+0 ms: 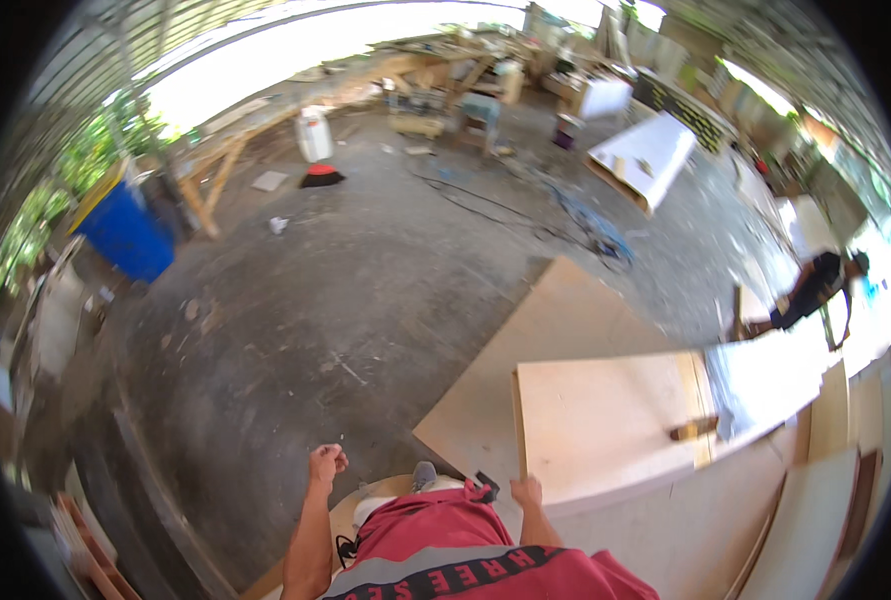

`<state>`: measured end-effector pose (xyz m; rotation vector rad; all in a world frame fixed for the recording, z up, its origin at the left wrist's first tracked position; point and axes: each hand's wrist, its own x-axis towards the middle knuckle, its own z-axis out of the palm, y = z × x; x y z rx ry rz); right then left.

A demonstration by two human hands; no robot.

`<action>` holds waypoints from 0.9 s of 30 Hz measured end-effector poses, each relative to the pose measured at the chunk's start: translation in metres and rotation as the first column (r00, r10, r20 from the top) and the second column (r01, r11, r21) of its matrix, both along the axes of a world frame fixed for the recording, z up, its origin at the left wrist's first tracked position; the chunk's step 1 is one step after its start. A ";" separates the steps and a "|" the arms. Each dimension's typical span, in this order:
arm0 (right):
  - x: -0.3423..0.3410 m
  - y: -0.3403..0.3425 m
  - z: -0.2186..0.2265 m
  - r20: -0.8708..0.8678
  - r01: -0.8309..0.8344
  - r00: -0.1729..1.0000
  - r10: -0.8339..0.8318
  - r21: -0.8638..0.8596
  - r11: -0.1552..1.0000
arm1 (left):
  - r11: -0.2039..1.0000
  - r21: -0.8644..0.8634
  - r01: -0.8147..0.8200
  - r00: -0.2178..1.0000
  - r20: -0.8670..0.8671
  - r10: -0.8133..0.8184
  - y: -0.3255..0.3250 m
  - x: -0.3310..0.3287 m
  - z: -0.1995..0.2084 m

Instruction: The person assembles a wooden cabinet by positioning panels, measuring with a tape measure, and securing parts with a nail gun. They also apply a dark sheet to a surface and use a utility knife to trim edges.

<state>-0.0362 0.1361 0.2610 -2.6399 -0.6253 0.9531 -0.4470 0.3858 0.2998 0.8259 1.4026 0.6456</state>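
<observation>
My left hand (pixel 328 461) is raised over the concrete floor with its fingers curled in. Whatever it may hold is too small to make out. My right hand (pixel 527 491) is closed beside the near left corner of a pale wooden panel (pixel 605 410); its fingers are mostly hidden. Close to that hand, by my red shirt, is a small black object (pixel 485 487) of unclear kind; I cannot tell whether they touch. On the panel lies a brown block-like tool (pixel 693 428). Silvery sheeting (pixel 740 390) covers the panel's far part.
A thin plywood sheet (pixel 535 330) lies under the panel. Boards (pixel 815 520) lean at the right, where a person in dark clothes (pixel 815 290) bends. Cables (pixel 595 235), a white-topped box (pixel 647 155), a broom head (pixel 321 177) and a blue drum (pixel 130 235) stand or lie farther off.
</observation>
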 end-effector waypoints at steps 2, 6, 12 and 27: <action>0.009 0.055 0.037 0.017 0.012 1.000 -0.016 0.181 0.983 | 0.999 0.034 -0.002 0.999 0.046 0.001 0.034 0.035 0.018; 0.044 0.153 0.055 -0.058 0.120 0.993 -0.106 0.371 0.921 | 0.985 0.027 0.168 0.968 0.185 -0.170 0.099 0.137 0.057; 0.026 0.294 0.164 -0.122 0.063 0.991 0.052 0.775 0.629 | 0.904 -0.073 0.421 0.810 0.480 -0.338 0.163 0.270 0.112; 0.213 0.525 0.131 0.039 0.071 0.988 -0.148 0.741 0.668 | 0.615 -0.175 0.769 0.606 0.508 -0.612 0.488 0.514 0.087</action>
